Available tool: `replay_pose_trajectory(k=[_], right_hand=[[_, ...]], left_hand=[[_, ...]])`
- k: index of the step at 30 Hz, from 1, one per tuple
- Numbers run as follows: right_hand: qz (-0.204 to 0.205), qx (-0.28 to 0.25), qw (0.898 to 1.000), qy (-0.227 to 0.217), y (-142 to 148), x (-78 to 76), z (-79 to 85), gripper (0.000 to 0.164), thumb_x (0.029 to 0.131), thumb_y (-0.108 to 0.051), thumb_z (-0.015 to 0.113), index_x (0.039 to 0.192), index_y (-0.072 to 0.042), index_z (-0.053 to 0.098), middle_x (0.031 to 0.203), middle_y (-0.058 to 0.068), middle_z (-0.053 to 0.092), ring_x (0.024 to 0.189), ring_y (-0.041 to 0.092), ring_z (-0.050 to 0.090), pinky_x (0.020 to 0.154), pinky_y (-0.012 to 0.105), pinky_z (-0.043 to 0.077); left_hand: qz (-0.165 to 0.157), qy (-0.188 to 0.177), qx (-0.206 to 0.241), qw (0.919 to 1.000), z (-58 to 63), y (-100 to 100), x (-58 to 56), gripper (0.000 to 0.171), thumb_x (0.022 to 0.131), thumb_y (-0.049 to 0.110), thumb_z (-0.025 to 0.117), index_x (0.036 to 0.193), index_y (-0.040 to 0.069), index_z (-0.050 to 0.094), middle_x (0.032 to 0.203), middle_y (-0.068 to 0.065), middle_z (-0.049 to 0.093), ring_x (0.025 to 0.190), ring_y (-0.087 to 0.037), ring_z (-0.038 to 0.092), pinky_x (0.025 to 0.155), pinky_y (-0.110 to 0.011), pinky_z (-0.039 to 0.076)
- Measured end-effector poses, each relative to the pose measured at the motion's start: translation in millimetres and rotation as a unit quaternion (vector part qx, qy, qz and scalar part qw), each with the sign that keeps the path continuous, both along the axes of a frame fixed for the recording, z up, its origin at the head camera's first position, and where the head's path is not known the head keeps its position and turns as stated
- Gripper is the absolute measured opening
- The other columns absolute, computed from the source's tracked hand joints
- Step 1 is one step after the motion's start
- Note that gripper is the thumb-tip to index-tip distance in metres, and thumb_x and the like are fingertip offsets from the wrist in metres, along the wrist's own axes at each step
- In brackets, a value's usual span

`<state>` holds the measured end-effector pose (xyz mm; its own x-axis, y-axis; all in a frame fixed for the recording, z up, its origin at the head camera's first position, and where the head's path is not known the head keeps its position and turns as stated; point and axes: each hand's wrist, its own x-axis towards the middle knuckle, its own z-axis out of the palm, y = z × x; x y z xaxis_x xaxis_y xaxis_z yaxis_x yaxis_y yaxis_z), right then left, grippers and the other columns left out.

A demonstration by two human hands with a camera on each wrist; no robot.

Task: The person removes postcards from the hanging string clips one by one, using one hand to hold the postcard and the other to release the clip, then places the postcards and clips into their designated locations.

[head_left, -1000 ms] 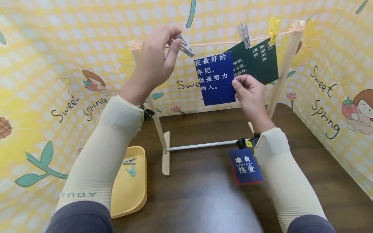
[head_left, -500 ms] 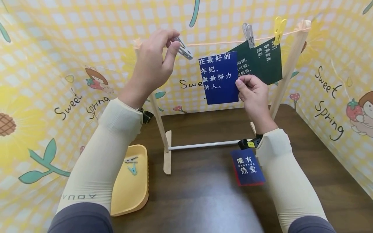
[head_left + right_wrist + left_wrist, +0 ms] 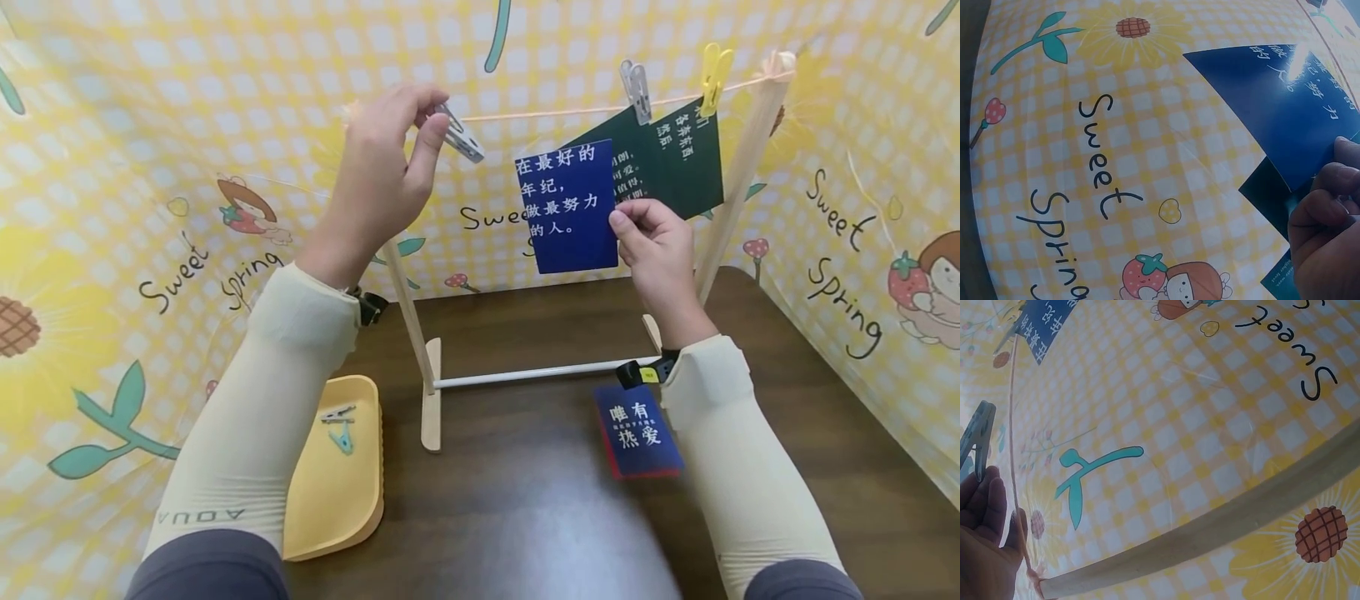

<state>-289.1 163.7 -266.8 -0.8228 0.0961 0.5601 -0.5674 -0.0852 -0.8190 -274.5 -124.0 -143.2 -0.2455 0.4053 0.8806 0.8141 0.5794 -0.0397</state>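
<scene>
My left hand (image 3: 393,171) pinches a grey clothespin (image 3: 462,137) by its handle end, up beside the left part of a pink string (image 3: 555,112). In the left wrist view that clothespin (image 3: 977,439) points away from the fingers. My right hand (image 3: 660,258) holds a blue card (image 3: 572,204) with white writing by its right edge, just below the string. The card (image 3: 1279,100) also shows in the right wrist view. Behind it, a green card (image 3: 678,162) hangs from the string by a grey clothespin (image 3: 636,92) and a yellow clothespin (image 3: 716,79).
The string spans a wooden stand (image 3: 742,171) with a white crossbar (image 3: 525,375). On the dark table (image 3: 495,500), a yellow tray (image 3: 337,508) at left holds a grey and a teal clothespin (image 3: 342,437). Another blue card (image 3: 640,432) lies over a red one near my right forearm.
My left hand has moved slightly down and left with its clothespin. The blue card in my right hand sits a little lower and further right in the head view.
</scene>
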Motion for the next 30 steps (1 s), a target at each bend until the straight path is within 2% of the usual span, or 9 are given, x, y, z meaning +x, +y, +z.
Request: replay_pose_trajectory(k=[8,14,18,23,27,30], right_hand=[[-0.006,-0.001,1.0,-0.008,1,0.3,-2.1,0.005,0.094,-0.007,0.065,0.093,-0.004,0.068,0.068,0.004,0.051,0.051,0.014,0.037,0.047,0.021,0.028],[-0.007,-0.012,1.0,-0.011,4,1.4,-5.5,0.006,0.094,-0.007,0.065,0.09,-0.008,0.069,0.069,0.004,0.051,0.052,0.014,0.038,0.047,0.02,0.029],[-0.011,-0.011,1.0,-0.012,4,2.4,-5.8,0.007,0.094,-0.007,0.065,0.09,-0.01,0.069,0.072,0.004,0.054,0.052,0.014,0.038,0.047,0.02,0.03],[-0.007,-0.014,1.0,-0.008,5,3.9,-5.3,0.005,0.093,-0.007,0.065,0.091,-0.008,0.07,0.075,0.006,0.055,0.052,0.014,0.038,0.047,0.02,0.029],[-0.005,-0.022,1.0,-0.01,7,4.2,-6.1,0.006,0.093,-0.006,0.065,0.091,-0.008,0.07,0.077,0.005,0.055,0.05,0.013,0.038,0.046,0.02,0.029],[-0.002,-0.026,1.0,-0.011,8,4.5,-6.8,0.005,0.094,-0.006,0.065,0.091,-0.007,0.069,0.076,0.005,0.055,0.049,0.013,0.038,0.046,0.02,0.029]], left_hand=[[0.022,0.012,-0.008,0.9997,-4.2,-10,4.4,0.031,0.103,0.017,0.048,0.111,-0.01,0.061,0.095,-0.018,0.064,0.087,-0.028,0.057,0.078,-0.035,0.042],[0.023,0.022,0.004,0.9995,-8.4,-15,9.1,0.028,0.102,0.016,0.051,0.11,-0.009,0.062,0.094,-0.018,0.063,0.087,-0.029,0.056,0.078,-0.036,0.042],[0.016,0.021,0.015,0.9995,-10.5,-17,11.7,0.025,0.101,0.013,0.054,0.108,-0.009,0.063,0.092,-0.017,0.064,0.085,-0.027,0.055,0.07,-0.032,0.039],[0.023,0.017,0.011,0.9995,-11.9,-21,14.8,0.027,0.102,0.014,0.051,0.111,-0.01,0.062,0.096,-0.018,0.064,0.088,-0.025,0.057,0.06,-0.025,0.036],[0.009,0.02,0.023,0.9995,-13.0,-23,16.7,0.024,0.1,0.011,0.054,0.11,-0.01,0.062,0.097,-0.018,0.064,0.089,-0.026,0.059,0.071,-0.028,0.045],[-0.001,0.024,0.033,0.9992,-14.8,-24,18.5,0.02,0.098,0.007,0.058,0.108,-0.01,0.062,0.096,-0.018,0.064,0.089,-0.029,0.06,0.081,-0.035,0.048]])
